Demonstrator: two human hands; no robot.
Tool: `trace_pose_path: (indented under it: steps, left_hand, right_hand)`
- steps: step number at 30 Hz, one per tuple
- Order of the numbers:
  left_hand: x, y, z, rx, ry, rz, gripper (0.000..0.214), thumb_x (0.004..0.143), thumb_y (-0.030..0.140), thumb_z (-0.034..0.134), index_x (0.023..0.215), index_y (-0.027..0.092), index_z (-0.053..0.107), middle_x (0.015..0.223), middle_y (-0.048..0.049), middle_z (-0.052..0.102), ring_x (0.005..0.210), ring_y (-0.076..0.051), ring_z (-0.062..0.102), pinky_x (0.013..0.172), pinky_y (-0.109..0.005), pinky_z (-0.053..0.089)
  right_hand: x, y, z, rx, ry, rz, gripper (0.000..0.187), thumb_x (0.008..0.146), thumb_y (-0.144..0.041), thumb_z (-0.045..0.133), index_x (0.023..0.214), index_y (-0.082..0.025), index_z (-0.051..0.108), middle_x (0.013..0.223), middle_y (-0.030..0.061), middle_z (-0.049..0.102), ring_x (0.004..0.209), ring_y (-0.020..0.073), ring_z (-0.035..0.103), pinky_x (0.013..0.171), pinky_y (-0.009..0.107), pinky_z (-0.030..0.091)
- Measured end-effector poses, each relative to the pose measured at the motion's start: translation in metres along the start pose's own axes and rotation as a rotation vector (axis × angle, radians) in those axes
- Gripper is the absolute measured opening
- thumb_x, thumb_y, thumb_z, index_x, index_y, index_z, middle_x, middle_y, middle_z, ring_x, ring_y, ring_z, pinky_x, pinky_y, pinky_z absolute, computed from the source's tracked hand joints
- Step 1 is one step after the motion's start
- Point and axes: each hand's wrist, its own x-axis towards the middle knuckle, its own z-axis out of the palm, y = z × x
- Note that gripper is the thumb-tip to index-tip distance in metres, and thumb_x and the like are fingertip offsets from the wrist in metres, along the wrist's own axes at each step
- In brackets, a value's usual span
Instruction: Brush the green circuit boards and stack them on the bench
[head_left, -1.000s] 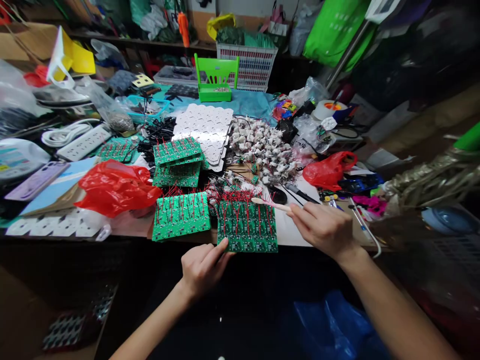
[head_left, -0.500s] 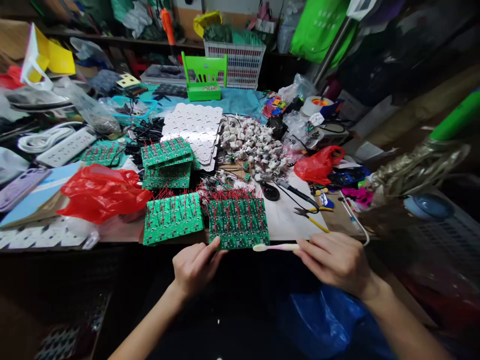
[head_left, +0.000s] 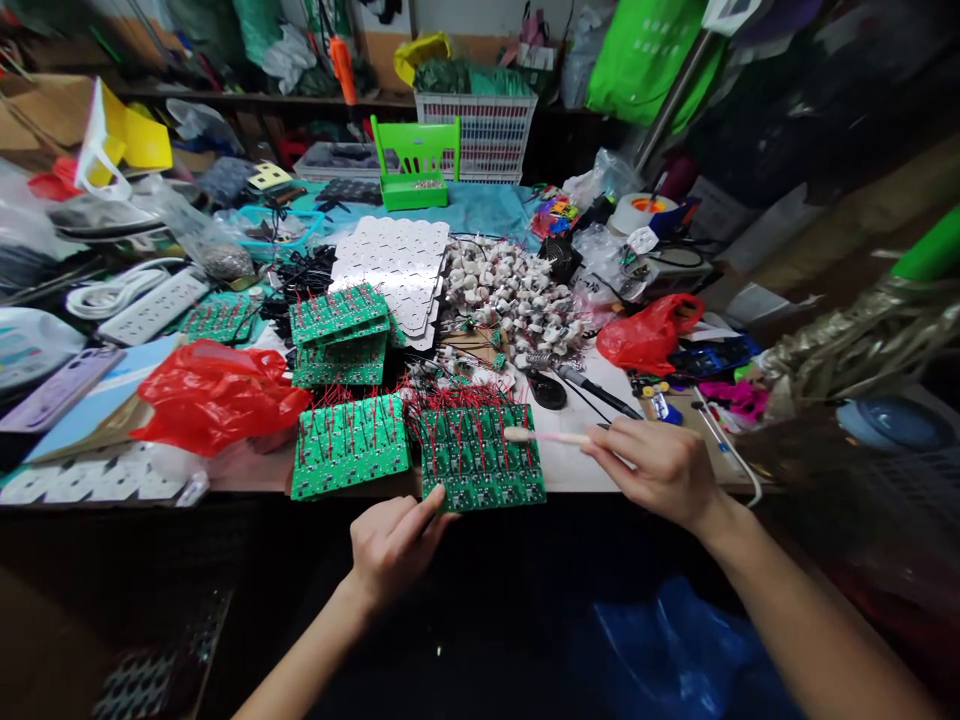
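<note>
Left hand (head_left: 396,545): there it is, just below the centre, pinching the board's lower left corner, thumb on top, fingers tucked underneath.
Right hand (head_left: 660,470): right of centre, closed round the pale handle of a small brush (head_left: 555,437), arm reaching in from the lower right!
Brush head: out over the right part of the board; whether it touches, I cannot tell.
Green board (head_left: 482,460): just below mid-frame at the table's (head_left: 255,472) near edge, red and black wires rising across its face.
Neighbouring board (head_left: 350,450): just left of it, a brighter green, wired too.
Stacked boards (head_left: 341,318): further up, left of centre, beside white panels (head_left: 390,265).
White parts (head_left: 517,290): a big heap, centre frame, above the wired boards.
Red bag (head_left: 221,400): crumpled, left of the boards.
</note>
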Motion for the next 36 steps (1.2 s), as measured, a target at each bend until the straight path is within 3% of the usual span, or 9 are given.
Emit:
trace_pose_path:
  steps: [5, 13, 16, 20, 24, 28, 30, 32, 36]
  left_hand:
    - [0.004, -0.001, -0.002, -0.011, 0.002, 0.007, 0.029, 0.084, 0.023, 0.076, 0.110, 0.013, 0.067, 0.057, 0.0052, 0.051, 0.048, -0.009, 0.045, 0.052, -0.024, 0.035]
    - [0.010, 0.000, -0.005, 0.011, 0.007, 0.055, 0.031, 0.084, 0.022, 0.076, 0.111, 0.013, 0.066, 0.058, 0.0049, 0.053, 0.049, -0.009, 0.046, 0.053, -0.025, 0.036]
    - [0.024, -0.007, -0.016, 0.018, -0.036, 0.136, 0.031, 0.087, 0.022, 0.073, 0.115, 0.012, 0.064, 0.058, 0.0049, 0.054, 0.050, -0.010, 0.047, 0.052, -0.025, 0.035]
    - [0.069, -0.024, -0.034, 0.026, -0.040, 0.247, 0.024, 0.091, 0.028, 0.068, 0.111, 0.016, 0.065, 0.058, 0.0056, 0.055, 0.050, -0.010, 0.048, 0.052, -0.026, 0.033]
    - [0.121, -0.066, -0.048, 0.086, 0.040, 0.242, 0.019, 0.094, 0.038, 0.063, 0.103, 0.022, 0.069, 0.060, 0.0048, 0.056, 0.051, -0.008, 0.050, 0.053, -0.024, 0.033]
    - [0.147, -0.132, -0.052, 0.241, 0.094, 0.209, 0.021, 0.095, 0.041, 0.060, 0.105, 0.026, 0.072, 0.063, 0.0024, 0.059, 0.055, -0.010, 0.050, 0.055, -0.026, 0.031]
    - [0.148, -0.168, -0.050, 0.326, 0.085, 0.079, 0.024, 0.096, 0.042, 0.057, 0.103, 0.026, 0.073, 0.066, 0.0000, 0.063, 0.057, -0.012, 0.052, 0.056, -0.027, 0.031]
    - [0.142, -0.198, -0.048, 0.404, -0.012, -0.069, 0.026, 0.097, 0.043, 0.056, 0.100, 0.025, 0.074, 0.070, -0.0025, 0.067, 0.060, -0.013, 0.055, 0.056, -0.028, 0.029]
    - [0.121, -0.226, -0.057, 0.483, -0.210, -0.208, 0.026, 0.093, 0.037, 0.062, 0.111, 0.022, 0.072, 0.078, -0.0049, 0.072, 0.063, -0.017, 0.060, 0.053, -0.029, 0.027]
  right_hand:
    - [0.008, -0.005, 0.005, -0.137, 0.019, 0.071, 0.024, 0.098, -0.031, 0.057, 0.086, -0.020, 0.074, 0.062, -0.0008, 0.060, 0.056, 0.0105, 0.054, 0.056, 0.027, 0.031]
    - [-0.051, -0.040, -0.030, 0.319, -0.200, 0.186, 0.021, 0.098, -0.026, 0.056, 0.084, -0.021, 0.070, 0.065, -0.0011, 0.064, 0.056, 0.0100, 0.059, 0.055, 0.022, 0.042]
    - [-0.057, -0.046, -0.044, 0.437, -0.124, 0.264, 0.012, 0.095, -0.027, 0.060, 0.088, -0.024, 0.069, 0.068, -0.0016, 0.067, 0.056, 0.0117, 0.063, 0.054, 0.021, 0.048]
    - [-0.052, -0.046, -0.045, 0.489, 0.063, 0.333, 0.004, 0.091, -0.030, 0.065, 0.091, -0.028, 0.069, 0.075, -0.0022, 0.072, 0.059, 0.0144, 0.068, 0.055, 0.020, 0.054]
    - [-0.042, -0.049, -0.031, 0.524, 0.052, 0.291, 0.006, 0.089, -0.029, 0.066, 0.092, -0.030, 0.071, 0.076, -0.0017, 0.074, 0.061, 0.0169, 0.071, 0.056, 0.020, 0.057]
    - [-0.028, -0.057, -0.012, 0.567, 0.040, 0.251, 0.006, 0.088, -0.031, 0.066, 0.086, -0.029, 0.071, 0.071, -0.0015, 0.072, 0.058, 0.0170, 0.070, 0.053, 0.019, 0.056]
    - [-0.019, -0.063, -0.004, 0.581, 0.053, 0.228, 0.009, 0.088, -0.032, 0.065, 0.083, -0.028, 0.071, 0.069, -0.0012, 0.071, 0.056, 0.0170, 0.069, 0.052, 0.019, 0.056]
    - [-0.008, -0.069, 0.001, 0.590, 0.056, 0.191, 0.010, 0.089, -0.032, 0.064, 0.084, -0.027, 0.070, 0.067, -0.0015, 0.070, 0.054, 0.0160, 0.068, 0.051, 0.018, 0.055]
    - [0.024, -0.077, 0.005, 0.592, 0.030, 0.085, 0.005, 0.090, -0.027, 0.064, 0.091, -0.026, 0.068, 0.070, -0.0027, 0.069, 0.055, 0.0122, 0.066, 0.052, 0.017, 0.053]
